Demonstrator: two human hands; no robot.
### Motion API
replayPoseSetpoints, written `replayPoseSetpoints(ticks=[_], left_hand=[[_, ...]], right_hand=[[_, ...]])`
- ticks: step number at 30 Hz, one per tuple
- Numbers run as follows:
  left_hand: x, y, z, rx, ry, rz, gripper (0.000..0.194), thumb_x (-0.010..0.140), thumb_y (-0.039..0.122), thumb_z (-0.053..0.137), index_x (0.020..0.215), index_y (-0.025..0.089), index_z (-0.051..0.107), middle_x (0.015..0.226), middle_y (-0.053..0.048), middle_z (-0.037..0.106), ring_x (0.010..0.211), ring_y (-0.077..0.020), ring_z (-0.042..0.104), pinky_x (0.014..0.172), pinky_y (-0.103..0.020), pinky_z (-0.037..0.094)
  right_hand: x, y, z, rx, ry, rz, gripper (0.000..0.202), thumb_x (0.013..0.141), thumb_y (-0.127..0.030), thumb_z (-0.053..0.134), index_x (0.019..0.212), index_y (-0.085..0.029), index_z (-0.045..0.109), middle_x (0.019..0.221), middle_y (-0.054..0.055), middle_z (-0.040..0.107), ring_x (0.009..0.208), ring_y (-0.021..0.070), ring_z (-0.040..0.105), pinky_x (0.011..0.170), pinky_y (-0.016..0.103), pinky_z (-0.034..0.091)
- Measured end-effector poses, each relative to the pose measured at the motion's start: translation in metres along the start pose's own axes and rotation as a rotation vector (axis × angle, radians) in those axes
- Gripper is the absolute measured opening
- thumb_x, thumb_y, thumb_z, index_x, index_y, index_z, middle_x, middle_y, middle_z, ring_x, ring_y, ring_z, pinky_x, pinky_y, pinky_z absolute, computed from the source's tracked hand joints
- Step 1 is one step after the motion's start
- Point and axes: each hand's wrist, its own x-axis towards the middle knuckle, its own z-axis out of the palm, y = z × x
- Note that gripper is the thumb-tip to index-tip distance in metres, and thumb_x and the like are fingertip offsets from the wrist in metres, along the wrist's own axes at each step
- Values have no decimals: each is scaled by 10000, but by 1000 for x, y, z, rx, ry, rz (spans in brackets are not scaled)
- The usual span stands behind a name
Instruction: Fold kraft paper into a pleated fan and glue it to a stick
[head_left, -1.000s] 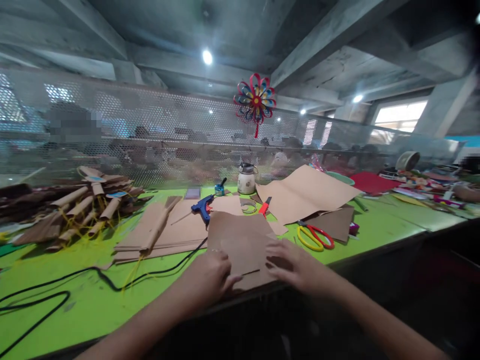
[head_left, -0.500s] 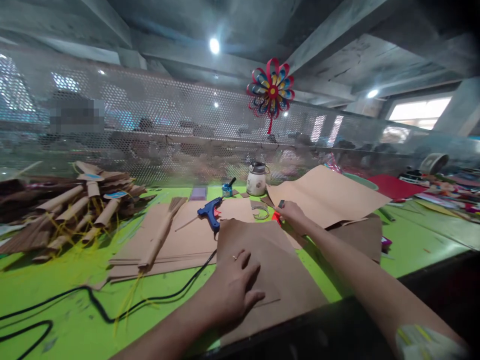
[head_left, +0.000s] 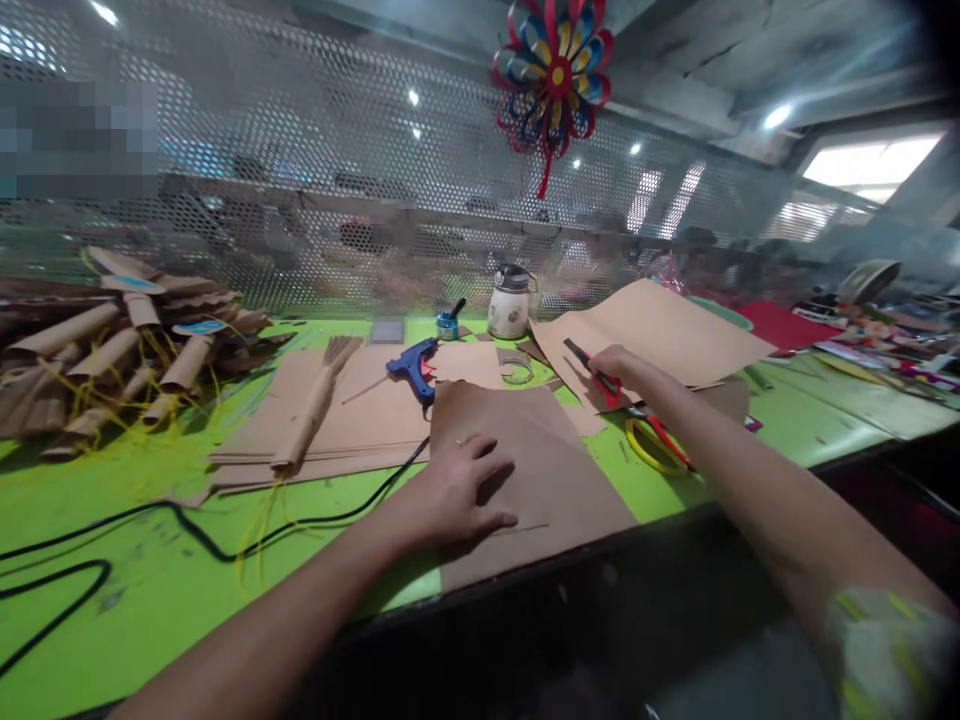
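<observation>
My left hand (head_left: 469, 495), a ring on one finger, lies with fingers spread on a sheet of brown kraft paper (head_left: 551, 440) at the table's front edge. A thin dark line shows on the sheet beside the thumb. Farther right, my right hand (head_left: 621, 370) is closed round a dark, flat-ended tool with a red part (head_left: 581, 354); its exact kind is unclear. Scissors with yellow and orange handles (head_left: 656, 445) lie beneath the right forearm. Beyond the left hand rests a blue glue gun (head_left: 412, 370), and a tape roll (head_left: 516, 370) is close by.
Rolled paper pieces with yellow strings (head_left: 180, 365) are heaped at left. A paper stack (head_left: 322, 455) bears one roll. A black cord (head_left: 225, 550) crosses the green table (head_left: 150, 620). A white jug (head_left: 508, 305) and large brown sheet (head_left: 652, 325) stand behind. A pinwheel (head_left: 559, 75) hangs above.
My right hand has drawn back to the right with the dark and red tool, uncovering the scissors. My left hand stays spread on the paper. The view has tilted down.
</observation>
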Motion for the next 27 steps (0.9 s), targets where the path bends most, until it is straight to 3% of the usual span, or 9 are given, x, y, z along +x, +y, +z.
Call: replayPoseSetpoints(ticks=[3,7,9,13,19,24,27], left_hand=[[1,-1,-1,-35,-18,-20,544,737,532,639,1195,246,576,1288,-114,479,1187,-302,430,971,-454,380],[2,-3,-3,-136,-78,-37,574,722,510,664,1227,257,566,1282,-110,465,1183,-285,442,994,-439,372],[4,-4,-4,-192,-88,-22,577,719,484,679,1238,263,559,1264,-104,469,1169,-269,457,995,-419,377],[7,-7,-1,-267,-101,12,587,725,460,683,1260,268,540,1256,-89,473,1151,-245,475,993,-386,388],[8,-11,0,-302,-102,36,561,764,450,654,1276,265,519,1260,-68,481,1171,-220,470,1006,-345,388],[10,-11,2,-277,-83,33,636,760,462,656,1326,252,456,1317,-73,460,1220,-229,438,1046,-370,355],[13,-9,6,-219,-14,-19,598,811,482,589,1328,213,453,1333,-96,465,1221,-239,434,1035,-386,362]], right_hand=[[-42,21,-38,43,-112,18,173,725,-160,595,841,-46,655,610,68,615,512,137,556,456,228,432],[-119,51,-66,334,-400,-131,407,649,-171,584,1048,-111,638,775,73,659,573,126,570,499,212,452],[-158,64,-64,351,-488,-98,487,646,-172,572,1132,-161,610,825,56,658,578,118,559,479,200,443],[-214,89,-40,470,-648,-8,543,666,-172,568,1208,-207,567,841,30,631,585,101,542,482,184,446],[-247,110,-21,615,-711,62,482,801,-337,592,1257,-195,523,835,35,589,566,86,535,455,178,441],[-250,101,-21,495,-733,13,482,820,-446,591,1232,-203,540,810,23,579,516,67,529,437,171,452],[-248,95,-16,468,-711,27,496,808,-457,601,1235,-211,538,780,9,572,528,74,538,435,170,462]])
